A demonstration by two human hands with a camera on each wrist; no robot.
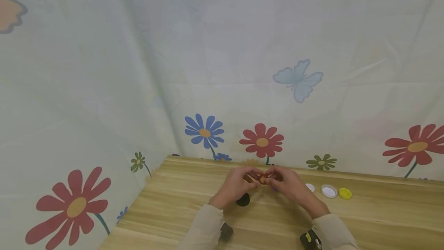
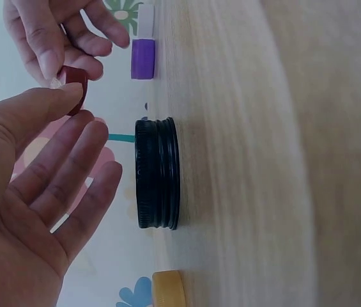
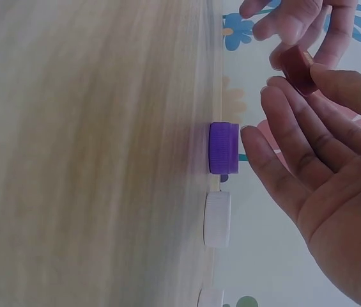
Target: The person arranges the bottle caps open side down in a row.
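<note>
Between the two hands is a small dark red cap [image 3: 297,69], held up above the wooden table [image 1: 180,196]. My left hand [image 1: 234,186] pinches it between thumb and fingertips, its other fingers extended loosely. From the other side my right hand [image 1: 291,186] also grips the cap with thumb and fingertips. A black ribbed lid [image 2: 158,173] rests on the table near the left hand. Closer to the right hand stands a purple cap [image 3: 223,148], mostly covered by that hand in the head view.
To the right of the right hand lie a white cap [image 1: 310,187], a white round lid [image 1: 329,191] and a yellow cap [image 1: 345,193]. An orange-yellow cap [image 2: 168,290] shows beyond the black lid in the left wrist view. A flower-printed curtain [image 1: 243,68] hangs behind the table.
</note>
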